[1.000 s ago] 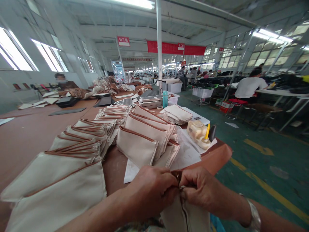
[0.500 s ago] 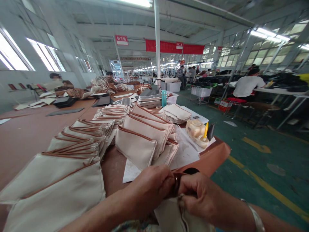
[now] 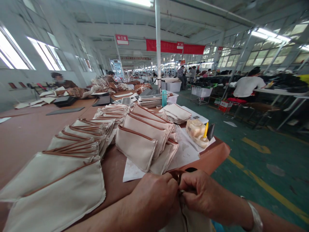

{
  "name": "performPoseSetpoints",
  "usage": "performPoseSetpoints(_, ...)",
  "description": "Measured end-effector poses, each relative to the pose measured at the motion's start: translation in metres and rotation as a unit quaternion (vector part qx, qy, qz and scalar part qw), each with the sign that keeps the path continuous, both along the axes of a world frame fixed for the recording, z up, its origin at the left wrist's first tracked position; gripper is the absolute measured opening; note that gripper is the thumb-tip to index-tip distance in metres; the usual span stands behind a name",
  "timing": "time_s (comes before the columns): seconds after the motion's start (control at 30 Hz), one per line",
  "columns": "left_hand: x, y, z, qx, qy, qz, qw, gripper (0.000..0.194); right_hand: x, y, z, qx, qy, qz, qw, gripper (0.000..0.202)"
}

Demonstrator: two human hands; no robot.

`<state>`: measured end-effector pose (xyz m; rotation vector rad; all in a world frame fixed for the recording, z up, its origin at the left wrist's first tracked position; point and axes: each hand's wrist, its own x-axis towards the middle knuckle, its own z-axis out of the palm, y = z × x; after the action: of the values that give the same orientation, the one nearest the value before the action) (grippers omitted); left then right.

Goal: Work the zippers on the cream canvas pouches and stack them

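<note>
At the bottom of the head view, my left hand (image 3: 154,196) is closed, its fingers pinched at the brown-trimmed end of a cream pouch (image 3: 196,219). My right hand (image 3: 205,195) is closed just beside it, thumb and forefinger pinching the same pouch near a small metallic bit. A dark line, which looks like a zipper, runs down the pouch below my fingers. My fingers hide most of that end. Just beyond my hands stands a stack of cream pouches (image 3: 136,146) with brown edging. More cream pieces (image 3: 62,193) lie overlapped in a row to the left.
On the right corner of the brown table (image 3: 113,180) sit a glue container (image 3: 196,132) with a yellow stick and white paper (image 3: 185,151). A turquoise bottle (image 3: 164,98) stands farther back by grey panels (image 3: 149,100). Co-workers sit at tables left and right.
My left hand has shifted slightly right and down, closer against my right hand. Both hands still pinch the pouch, whose dark line now shows below them. The stacks have not moved.
</note>
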<state>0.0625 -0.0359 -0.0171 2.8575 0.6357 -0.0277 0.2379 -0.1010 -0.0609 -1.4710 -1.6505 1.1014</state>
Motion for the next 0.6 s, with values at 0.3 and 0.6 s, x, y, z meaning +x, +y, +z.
performPoseSetpoints(0.3, -0.008, -0.001, -0.038, -0.099, -0.256, 0.047, 0.96, 0.013, 0.0, -0.006, -0.003, 0.007, -0.026, 0.007, 1.0, 0.011)
performPoseSetpoints(0.6, -0.019, 0.008, -0.016, -0.232, -0.215, 0.018, 0.948, 0.019, -0.004, -0.013, -0.001, 0.085, 0.04, -0.002, 0.996, 0.013)
